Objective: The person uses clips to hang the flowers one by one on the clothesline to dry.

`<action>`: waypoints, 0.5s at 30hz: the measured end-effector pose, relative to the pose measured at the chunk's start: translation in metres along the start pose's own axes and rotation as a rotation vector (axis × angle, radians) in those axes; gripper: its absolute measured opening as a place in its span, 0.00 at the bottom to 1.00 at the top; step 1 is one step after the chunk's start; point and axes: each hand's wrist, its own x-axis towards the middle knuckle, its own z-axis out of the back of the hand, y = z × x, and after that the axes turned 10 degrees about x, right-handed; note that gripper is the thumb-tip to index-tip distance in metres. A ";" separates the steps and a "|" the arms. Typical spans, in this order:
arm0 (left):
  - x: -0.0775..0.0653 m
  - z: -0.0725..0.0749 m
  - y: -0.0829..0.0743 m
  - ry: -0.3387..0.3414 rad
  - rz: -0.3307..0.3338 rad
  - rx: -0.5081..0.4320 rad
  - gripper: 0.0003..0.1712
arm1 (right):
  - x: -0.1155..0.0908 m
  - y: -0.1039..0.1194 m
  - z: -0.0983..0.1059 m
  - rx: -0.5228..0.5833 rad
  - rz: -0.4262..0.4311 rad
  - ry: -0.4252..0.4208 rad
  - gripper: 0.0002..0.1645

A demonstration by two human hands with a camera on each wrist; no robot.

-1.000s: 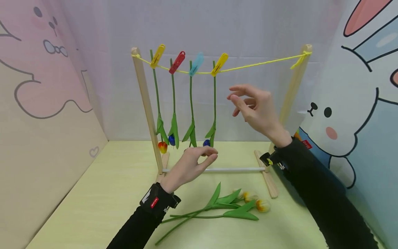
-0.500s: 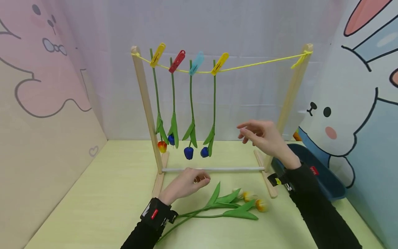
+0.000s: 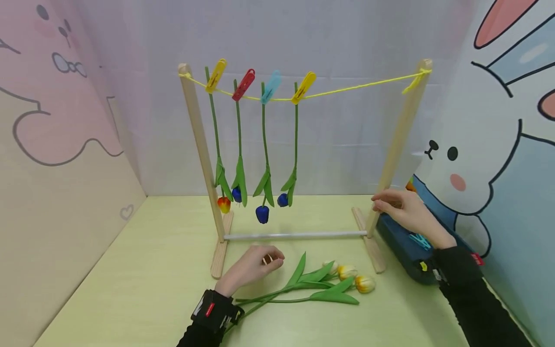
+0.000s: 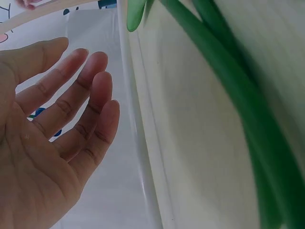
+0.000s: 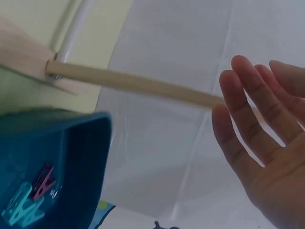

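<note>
1. Pale yellow table (image 3: 130, 270) spreads before us; on it, the loose tulips (image 3: 331, 297) lie just right of our left hand (image 3: 249, 267), the nearer one, stems running from beside that wrist rightward to the blooms.
2. That hand holds nothing, fingers loosely bent.
3. Our right hand (image 3: 405, 214), equally empty and relaxed, is near the blue bin (image 3: 401, 255) of clips (image 3: 420, 241).
4. Beyond, we see four hanging tulips (image 3: 240, 183) pegged heads-down along a yellow string (image 3: 360, 87).

Both arms (image 3: 481, 306) extend forward, left hand (image 3: 249, 267) and right hand (image 3: 406, 212) well apart, fingers (image 4: 66, 104) gently curved.
</note>
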 end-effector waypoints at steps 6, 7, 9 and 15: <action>-0.004 -0.004 0.005 -0.004 0.009 -0.023 0.13 | -0.005 -0.027 0.024 -0.129 -0.150 0.083 0.17; -0.004 -0.004 0.005 -0.004 0.011 -0.028 0.13 | -0.005 -0.033 0.027 -0.151 -0.168 0.104 0.17; -0.005 -0.005 0.006 -0.004 0.013 -0.039 0.12 | -0.005 -0.044 0.033 -0.183 -0.209 0.155 0.16; -0.008 -0.005 0.007 -0.002 0.017 -0.066 0.13 | -0.005 -0.074 0.043 -0.284 -0.327 0.332 0.14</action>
